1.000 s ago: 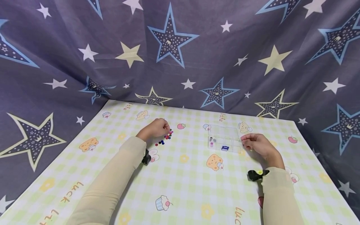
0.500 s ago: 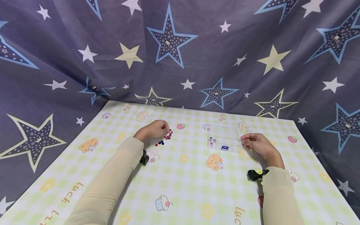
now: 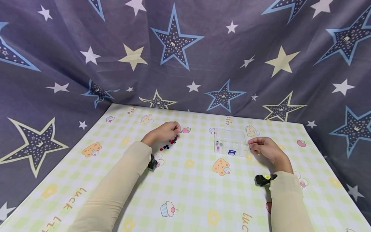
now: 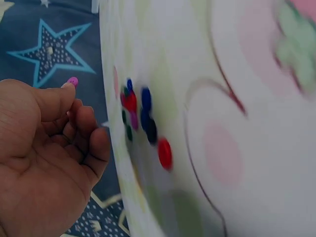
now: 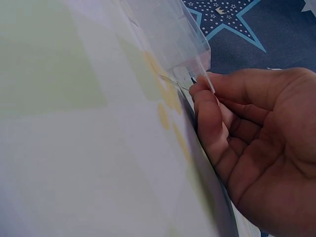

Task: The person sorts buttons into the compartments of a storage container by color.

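Observation:
My left hand [image 3: 166, 130] pinches a small magenta button [image 4: 73, 81] between thumb and fingertips, raised off the table. Beside and below it lies a loose group of small buttons [image 3: 173, 140] in red, blue, green and magenta. Nearer to me in the left wrist view is a red button [image 4: 165, 154] next to dark blue ones. With thumb and fingers, my right hand [image 3: 268, 150] grips the right edge of a clear plastic compartment box [image 3: 239, 149], whose lid stands open at the back. Several dark, grey and pink pieces [image 3: 218, 146] sit in its left compartments.
A dark blue label [image 3: 231, 152] shows at the box's front. The table [image 3: 189, 187] has a green-and-white checked cloth with cartoon prints. A purple curtain [image 3: 203, 38] with stars rises behind the table's far edge.
My left hand dips slightly nearer, then moves a little right and away from the button group, now with a magenta button at its fingertips. The right hand stays on the box.

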{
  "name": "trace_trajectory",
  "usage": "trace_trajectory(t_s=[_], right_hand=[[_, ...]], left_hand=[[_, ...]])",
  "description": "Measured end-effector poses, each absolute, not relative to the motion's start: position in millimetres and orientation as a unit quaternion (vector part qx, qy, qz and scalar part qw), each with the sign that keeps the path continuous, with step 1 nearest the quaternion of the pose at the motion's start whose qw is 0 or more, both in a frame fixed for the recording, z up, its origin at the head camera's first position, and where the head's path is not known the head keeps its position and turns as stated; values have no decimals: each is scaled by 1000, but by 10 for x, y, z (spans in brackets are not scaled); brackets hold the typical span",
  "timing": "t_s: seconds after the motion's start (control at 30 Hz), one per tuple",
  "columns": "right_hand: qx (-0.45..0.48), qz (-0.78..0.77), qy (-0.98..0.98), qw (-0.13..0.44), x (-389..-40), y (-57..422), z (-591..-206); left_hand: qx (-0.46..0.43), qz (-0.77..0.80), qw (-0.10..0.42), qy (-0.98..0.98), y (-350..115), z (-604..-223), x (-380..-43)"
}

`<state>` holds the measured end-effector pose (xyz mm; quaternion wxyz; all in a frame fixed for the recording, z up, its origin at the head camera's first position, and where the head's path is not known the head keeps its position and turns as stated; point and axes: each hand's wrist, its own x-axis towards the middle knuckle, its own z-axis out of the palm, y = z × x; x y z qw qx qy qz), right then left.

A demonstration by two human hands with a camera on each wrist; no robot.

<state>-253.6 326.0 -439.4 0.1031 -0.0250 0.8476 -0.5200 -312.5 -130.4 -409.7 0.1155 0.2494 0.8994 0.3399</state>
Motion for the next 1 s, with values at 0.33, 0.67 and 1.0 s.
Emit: trace_trajectory(t_s=[0.33,0.67,1.0], right_hand=[[-23,-518,849,105,-2529,3247,-4385],[-25,-515,850,106,-2523,3247,-4377],[-23,-515,850,104,-2514,3235,-4366]], left_hand=[[296,341,116,885,-920,-4064,-3071],[342,333,100,873,-546,-4067,-3048],[358,329,103,867,-263,-4099,-3002]])
